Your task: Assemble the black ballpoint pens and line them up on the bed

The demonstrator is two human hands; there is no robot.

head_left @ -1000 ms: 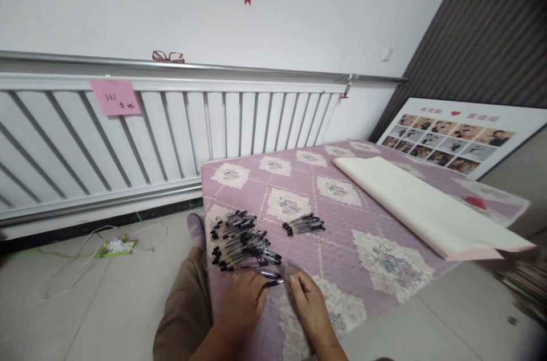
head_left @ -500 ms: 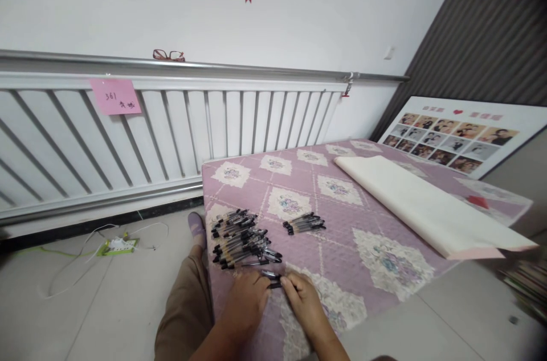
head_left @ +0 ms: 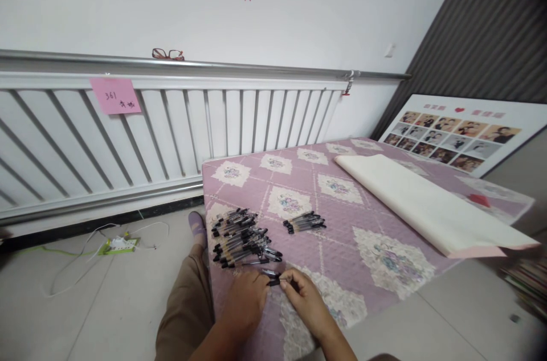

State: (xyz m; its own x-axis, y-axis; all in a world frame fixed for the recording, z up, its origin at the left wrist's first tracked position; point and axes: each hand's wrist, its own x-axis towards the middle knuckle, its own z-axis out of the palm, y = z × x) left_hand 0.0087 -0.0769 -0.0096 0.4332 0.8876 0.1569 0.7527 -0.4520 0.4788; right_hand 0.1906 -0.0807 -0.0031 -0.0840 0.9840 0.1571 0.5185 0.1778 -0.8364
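Between my hands, close to the near left part of the cloth-covered surface, are black-capped pens (head_left: pixel 272 274). My left hand (head_left: pixel 245 295) is closed around their left side, and its fingers hide most of them. My right hand (head_left: pixel 302 297) is closed in a pinch at the dark right ends, thumb against forefinger. Just beyond my hands lies a large heap of similar pens (head_left: pixel 243 241), clear-barrelled with black ends. A smaller bunch of pens (head_left: pixel 305 222) rests to the right of that heap.
A purple patterned cloth (head_left: pixel 318 201) covers the surface. Cream paper (head_left: pixel 410 201) lies folded on its right side. A white radiator (head_left: pixel 162 133) runs along the wall, with glasses (head_left: pixel 168 54) on the pipe above. A power strip (head_left: pixel 122 244) sits on the floor, and a photo board (head_left: pixel 453 133) leans at right.
My right hand's fingers have shifted slightly at the pens' right ends, and the wrist has moved a little. My left hand stays in place. Both pen piles look the same.
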